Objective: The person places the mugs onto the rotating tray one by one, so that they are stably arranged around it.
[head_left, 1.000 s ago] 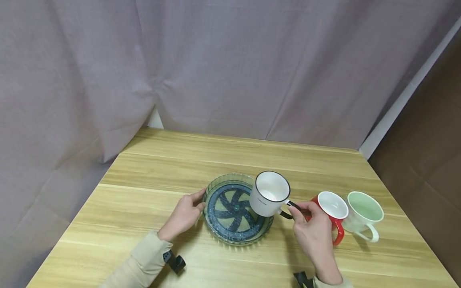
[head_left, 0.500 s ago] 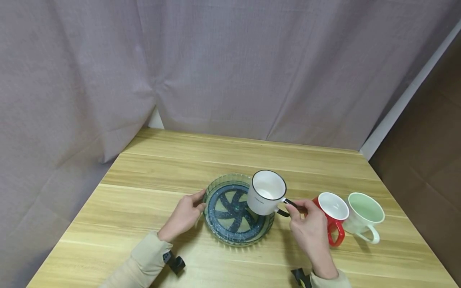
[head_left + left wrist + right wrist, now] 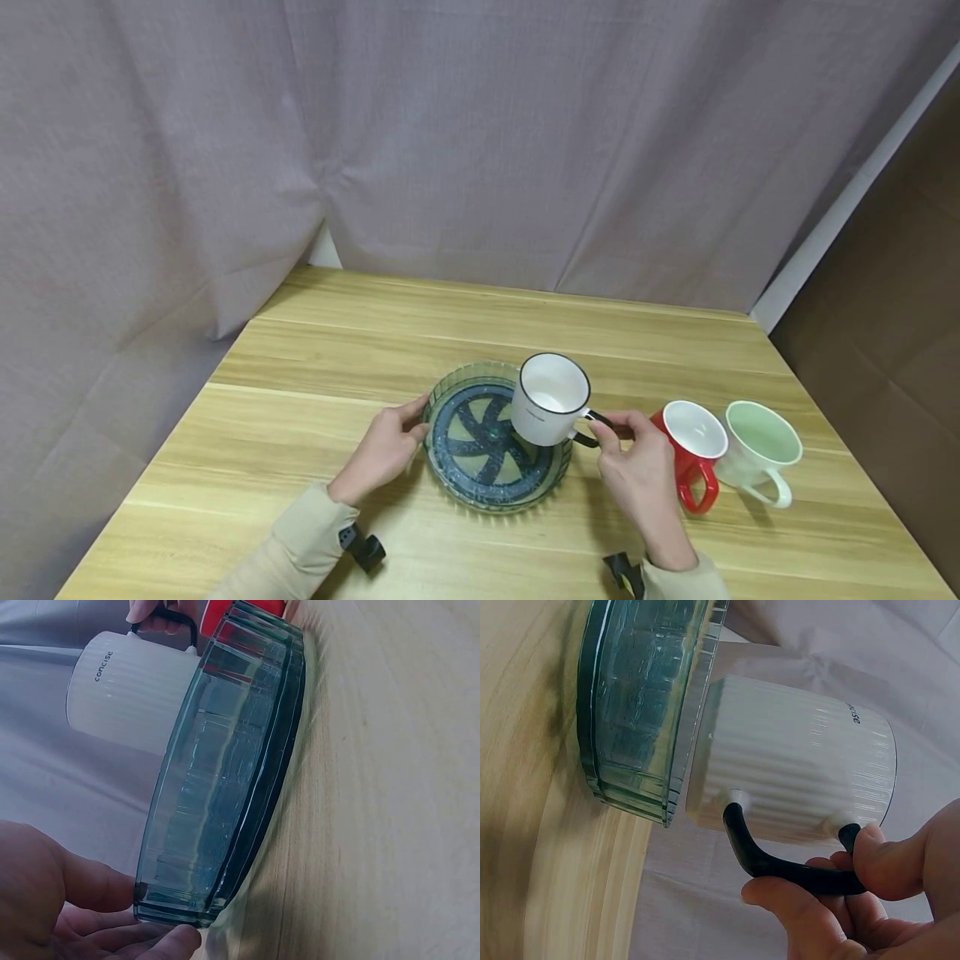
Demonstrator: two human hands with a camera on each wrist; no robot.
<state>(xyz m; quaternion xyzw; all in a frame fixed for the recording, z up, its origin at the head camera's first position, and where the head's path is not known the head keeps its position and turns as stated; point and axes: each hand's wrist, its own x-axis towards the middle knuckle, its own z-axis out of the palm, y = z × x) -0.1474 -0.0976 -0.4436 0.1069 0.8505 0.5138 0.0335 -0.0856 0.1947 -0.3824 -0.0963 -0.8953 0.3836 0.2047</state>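
Note:
A round bluish-green glass dish (image 3: 468, 492) with a fluted wall and a swirl pattern in its base stands on the table. My left hand (image 3: 382, 446) pinches its left side, thumb at the rim and fingers lower on the wall in the left wrist view (image 3: 97, 900). Over the dish's right part hangs a white ribbed mug (image 3: 551, 396) with a dark rim and the word "concise" on it. By its black handle (image 3: 780, 874) my right hand (image 3: 637, 462) holds this mug, which is nearly upright. The right wrist view shows the mug's bottom just above the dish's rim.
To the right of my right hand, a red mug (image 3: 693, 467) with a white inside stands close beside a pale green mug (image 3: 761, 437). The wooden table (image 3: 360, 333) ends at a grey curtain (image 3: 480, 150) behind and a brown panel (image 3: 885, 375) on the right.
My right hand has moved slightly left with the white mug, which now overlaps more of the dish. My left hand and the dish have stayed in place.

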